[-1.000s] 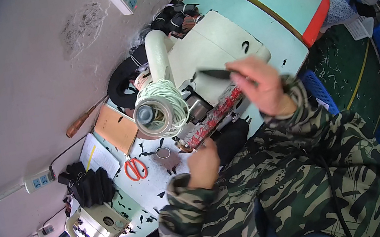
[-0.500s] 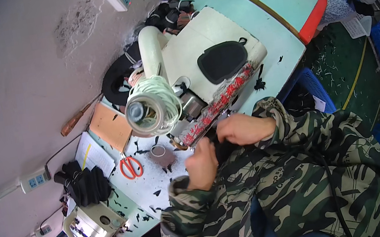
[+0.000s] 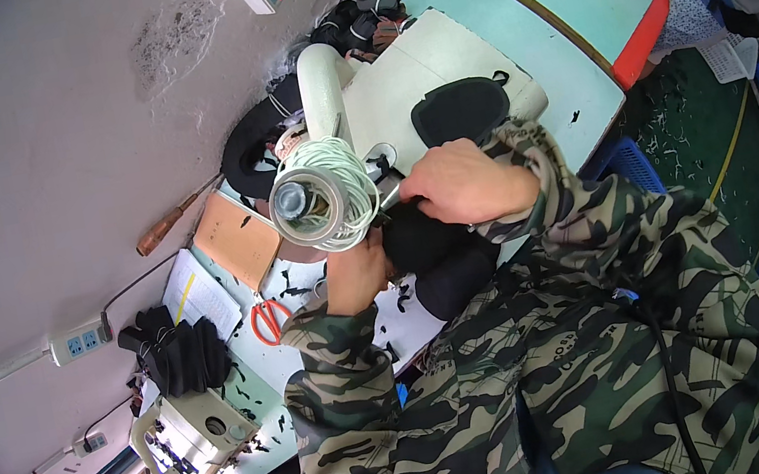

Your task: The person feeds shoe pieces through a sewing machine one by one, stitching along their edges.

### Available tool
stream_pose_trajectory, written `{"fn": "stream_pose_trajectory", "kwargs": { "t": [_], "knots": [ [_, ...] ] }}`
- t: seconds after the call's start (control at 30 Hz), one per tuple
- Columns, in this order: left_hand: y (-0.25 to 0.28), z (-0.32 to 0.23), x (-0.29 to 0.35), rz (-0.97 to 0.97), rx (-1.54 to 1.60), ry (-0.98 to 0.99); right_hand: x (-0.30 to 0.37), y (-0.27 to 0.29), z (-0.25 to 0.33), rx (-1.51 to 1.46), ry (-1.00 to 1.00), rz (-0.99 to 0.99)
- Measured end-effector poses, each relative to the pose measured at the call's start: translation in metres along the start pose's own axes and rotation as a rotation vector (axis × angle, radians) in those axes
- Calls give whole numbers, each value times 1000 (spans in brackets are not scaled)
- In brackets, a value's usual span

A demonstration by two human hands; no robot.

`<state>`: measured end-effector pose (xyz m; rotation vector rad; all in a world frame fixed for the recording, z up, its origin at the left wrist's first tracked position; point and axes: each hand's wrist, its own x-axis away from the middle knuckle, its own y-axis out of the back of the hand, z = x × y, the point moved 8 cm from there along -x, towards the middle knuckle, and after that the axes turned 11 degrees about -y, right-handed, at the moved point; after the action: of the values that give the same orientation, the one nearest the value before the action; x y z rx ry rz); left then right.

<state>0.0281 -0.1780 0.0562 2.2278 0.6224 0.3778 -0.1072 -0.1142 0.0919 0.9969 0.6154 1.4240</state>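
Observation:
A piece of black fabric (image 3: 429,246) lies under the head of a white sewing machine (image 3: 414,58), its lower part hanging over the table's near edge. On the fabric's left edge is my left hand (image 3: 356,275), its fingers curled and partly hidden by the machine's round end and a coil of pale cord (image 3: 340,183). My right hand (image 3: 467,183) is closed at the fabric's upper right side, thumb and forefinger close to the machine's needle area. A black padded piece (image 3: 461,111) rests on top of the machine.
Red-handled scissors (image 3: 270,321), a tan pad (image 3: 236,240) and paper sheets (image 3: 200,297) lie left of the machine. Beyond are stacked black pieces (image 3: 178,349) and another sewing machine (image 3: 199,433). Blue basket (image 3: 631,164) at right; co-workers sit at far right and lower left.
Both hands have moved up and forward, from near my body to the machine head, bringing the black fabric along. The right arm now covers the machine's red-speckled edge. The view has shifted slightly.

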Motion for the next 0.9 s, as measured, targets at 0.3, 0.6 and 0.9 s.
{"fn": "stream_pose_trajectory", "kwargs": {
  "t": [0.3,0.6,0.9],
  "knots": [
    [-24,7,59,226,856,488,43,-43,-10,-694,8,-7],
    [-14,11,8,62,561,400,38,-59,-20,-890,-227,-20],
    [-25,41,33,280,619,305,50,-60,-15,-929,-278,63]
  ]
}}
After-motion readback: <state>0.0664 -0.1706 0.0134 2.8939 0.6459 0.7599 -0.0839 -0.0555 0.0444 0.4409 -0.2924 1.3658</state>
